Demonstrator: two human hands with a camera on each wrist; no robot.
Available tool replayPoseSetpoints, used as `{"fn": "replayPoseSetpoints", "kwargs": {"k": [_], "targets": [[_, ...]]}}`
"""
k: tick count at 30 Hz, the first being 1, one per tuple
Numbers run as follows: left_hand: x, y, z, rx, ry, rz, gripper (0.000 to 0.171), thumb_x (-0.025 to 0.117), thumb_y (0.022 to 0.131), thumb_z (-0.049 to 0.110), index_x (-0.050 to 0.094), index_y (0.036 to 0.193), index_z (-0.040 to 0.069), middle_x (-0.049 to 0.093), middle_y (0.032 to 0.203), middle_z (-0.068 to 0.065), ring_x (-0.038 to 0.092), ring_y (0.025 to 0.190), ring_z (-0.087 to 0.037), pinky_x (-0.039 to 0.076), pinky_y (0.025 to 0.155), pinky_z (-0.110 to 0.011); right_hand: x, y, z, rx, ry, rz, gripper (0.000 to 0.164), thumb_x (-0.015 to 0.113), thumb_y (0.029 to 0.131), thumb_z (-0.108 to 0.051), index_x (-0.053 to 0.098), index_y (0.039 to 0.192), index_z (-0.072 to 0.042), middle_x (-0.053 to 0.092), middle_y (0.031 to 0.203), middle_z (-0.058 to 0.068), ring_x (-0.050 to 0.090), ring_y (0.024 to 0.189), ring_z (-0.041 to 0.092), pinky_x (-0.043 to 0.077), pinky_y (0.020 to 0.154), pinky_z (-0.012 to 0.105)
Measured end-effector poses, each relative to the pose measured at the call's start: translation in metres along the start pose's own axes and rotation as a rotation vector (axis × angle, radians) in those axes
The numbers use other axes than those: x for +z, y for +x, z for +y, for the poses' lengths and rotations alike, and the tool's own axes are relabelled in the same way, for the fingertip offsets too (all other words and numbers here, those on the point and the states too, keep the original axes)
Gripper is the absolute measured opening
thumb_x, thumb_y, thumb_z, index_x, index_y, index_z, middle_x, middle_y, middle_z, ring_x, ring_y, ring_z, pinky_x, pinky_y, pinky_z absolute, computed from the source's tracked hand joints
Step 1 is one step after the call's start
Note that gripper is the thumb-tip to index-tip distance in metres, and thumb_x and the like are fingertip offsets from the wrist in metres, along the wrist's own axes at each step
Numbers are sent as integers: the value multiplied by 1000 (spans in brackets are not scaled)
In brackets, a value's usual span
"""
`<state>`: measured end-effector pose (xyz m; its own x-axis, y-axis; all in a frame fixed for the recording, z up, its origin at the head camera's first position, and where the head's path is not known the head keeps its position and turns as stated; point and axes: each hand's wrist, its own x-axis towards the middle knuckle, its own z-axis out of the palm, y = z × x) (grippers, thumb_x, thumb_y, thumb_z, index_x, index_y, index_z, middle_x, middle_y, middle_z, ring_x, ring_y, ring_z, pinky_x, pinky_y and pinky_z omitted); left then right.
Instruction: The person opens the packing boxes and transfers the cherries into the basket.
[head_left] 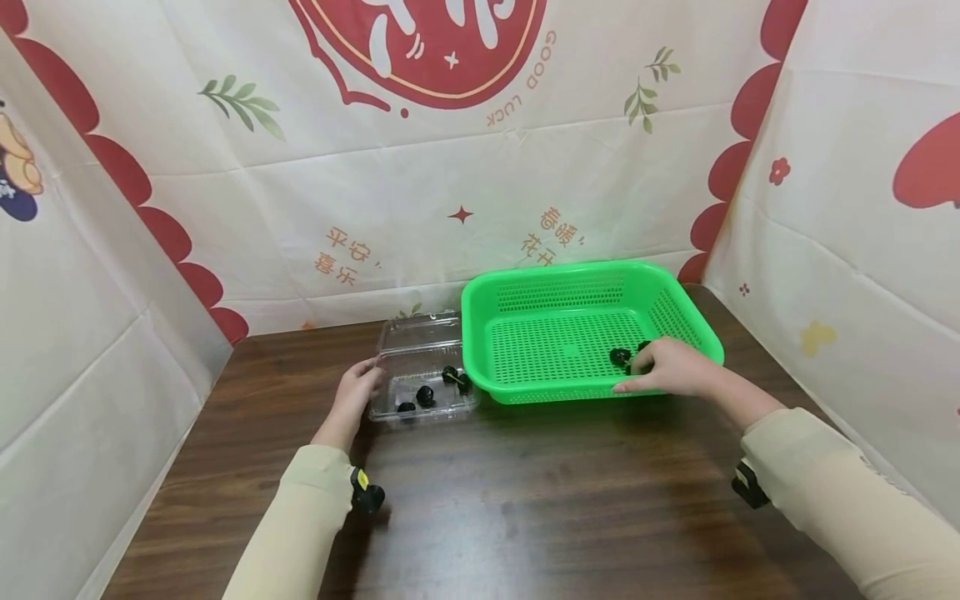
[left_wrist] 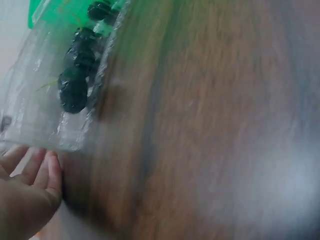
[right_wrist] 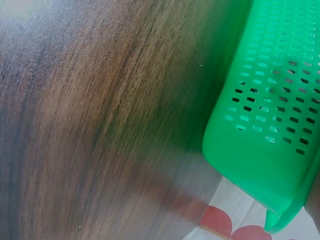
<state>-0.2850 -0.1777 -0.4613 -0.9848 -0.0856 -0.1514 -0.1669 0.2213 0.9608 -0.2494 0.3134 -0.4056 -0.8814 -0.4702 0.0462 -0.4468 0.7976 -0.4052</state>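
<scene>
My left hand [head_left: 358, 390] rests its fingertips on the left side of a clear plastic clamshell box [head_left: 390, 392], whose lid lies folded back. Several dark cherries [head_left: 425, 396] lie in the box; in the left wrist view, thin green stems show on the cherries [left_wrist: 73, 92]. Over the front right rim of a green plastic basket [head_left: 555, 390], my right hand [head_left: 670, 367] reaches in with thumb and fingers apart. A few dark cherries [head_left: 620, 357] lie by its fingertips, partly hidden by the hand. The right wrist view shows mainly the basket's outer wall [right_wrist: 245, 155].
Both containers stand side by side at the back of a dark wooden table [head_left: 525, 500], the box left of the basket and against it. Behind them hangs a printed cloth [head_left: 420, 192], with more cloth along both sides.
</scene>
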Motion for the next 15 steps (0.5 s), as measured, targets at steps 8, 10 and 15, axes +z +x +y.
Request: {"fn": "replayPoseSetpoints", "kwargs": {"k": [8, 10, 15], "targets": [[-10, -3, -5, 40, 275, 8, 29, 51, 89, 28, 51, 99, 1, 58, 91, -16, 57, 71, -22, 44, 61, -30, -1, -1, -1, -5, -5, 6, 55, 64, 69, -60, 32, 50, -20, 17, 50, -12, 15, 48, 4, 20, 45, 21], [-10, -2, -6, 54, 288, 6, 29, 52, 89, 29, 52, 96, 2, 60, 87, -16, 56, 66, -21, 44, 59, -28, -1, -1, -2, -5, -4, 6, 55, 64, 69, -60, 32, 50, -20, 17, 50, -12, 16, 48, 4, 20, 45, 21], [-7, 3, -5, 27, 200, 21, 35, 53, 89, 26, 51, 116, 4, 54, 110, -15, 56, 78, -22, 45, 64, -30, -1, -1, -3, 0, -3, -2, 55, 64, 70, -60, 32, 50, -20, 17, 50, -12, 15, 48, 4, 20, 45, 20]]}}
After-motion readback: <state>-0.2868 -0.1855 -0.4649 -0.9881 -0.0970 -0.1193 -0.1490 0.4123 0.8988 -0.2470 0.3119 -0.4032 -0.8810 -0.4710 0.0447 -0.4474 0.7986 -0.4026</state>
